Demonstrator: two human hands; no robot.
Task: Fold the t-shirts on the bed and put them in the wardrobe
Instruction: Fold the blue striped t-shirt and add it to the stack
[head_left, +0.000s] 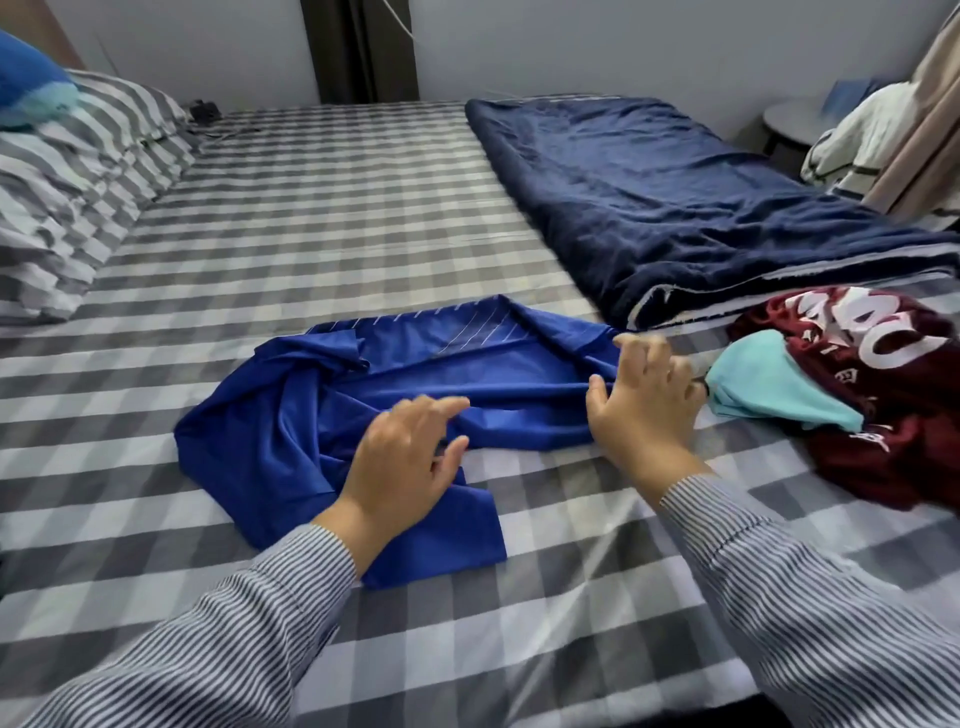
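A royal-blue t-shirt (291, 415) lies crumpled on the checked bed (311, 234), with thin white stripes near its far edge. My left hand (405, 457) hovers over the shirt's near middle, fingers spread and relaxed, holding nothing. My right hand (644, 400) is at the shirt's right edge, fingers extended and slightly blurred; its thumb touches the fabric. To the right lies a maroon t-shirt (883, 457) with white lettering, and a light turquoise t-shirt (769, 384) rests on top of it. No wardrobe is in view.
A folded navy blanket (675, 197) covers the bed's far right side. Striped pillows (67, 197) are stacked at the left, with a blue cushion (26, 83) on them. A small round table (795, 124) and draped clothes (872, 135) stand at the far right.
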